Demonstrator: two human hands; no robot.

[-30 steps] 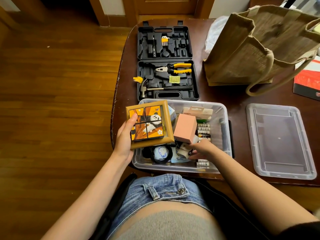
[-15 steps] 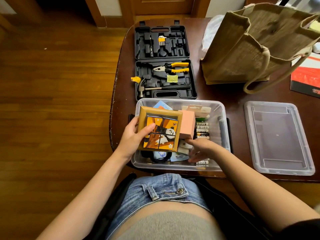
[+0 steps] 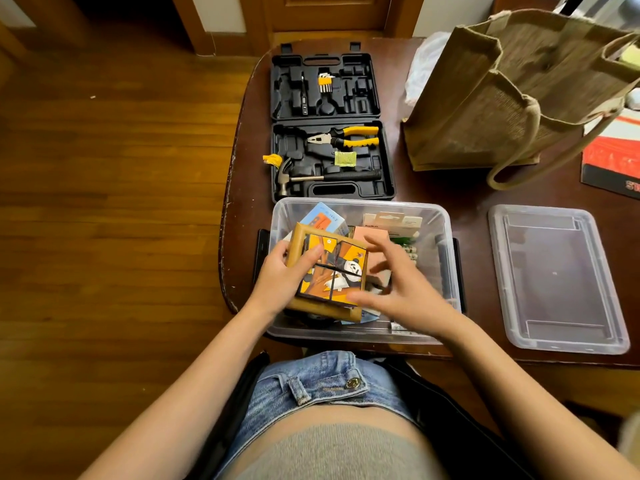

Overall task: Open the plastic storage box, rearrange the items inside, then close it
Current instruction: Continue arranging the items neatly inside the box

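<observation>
Clear, glossy plastic forms the storage box [image 3: 445, 237], a rounded rectangle with its flat lid [image 3: 557, 282] lying apart to the right. Inside it, the left hand [image 3: 280, 282] grips a square wooden-framed panda puzzle [image 3: 329, 271] by its left edge, thumb on top. The right hand [image 3: 398, 289], blurred, hovers just beside the puzzle with fingers apparently spread, holding nothing. Both rest on a dark tabletop [image 3: 474, 199] over wood plank floor [image 3: 114, 188].

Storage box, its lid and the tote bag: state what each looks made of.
Storage box: clear, slightly glossy plastic; the contents show through its walls.
Lid: the same clear plastic; the dark table shows through it.
Tote bag: coarse woven fabric, probably jute, matte brown with a visible weave.
</observation>
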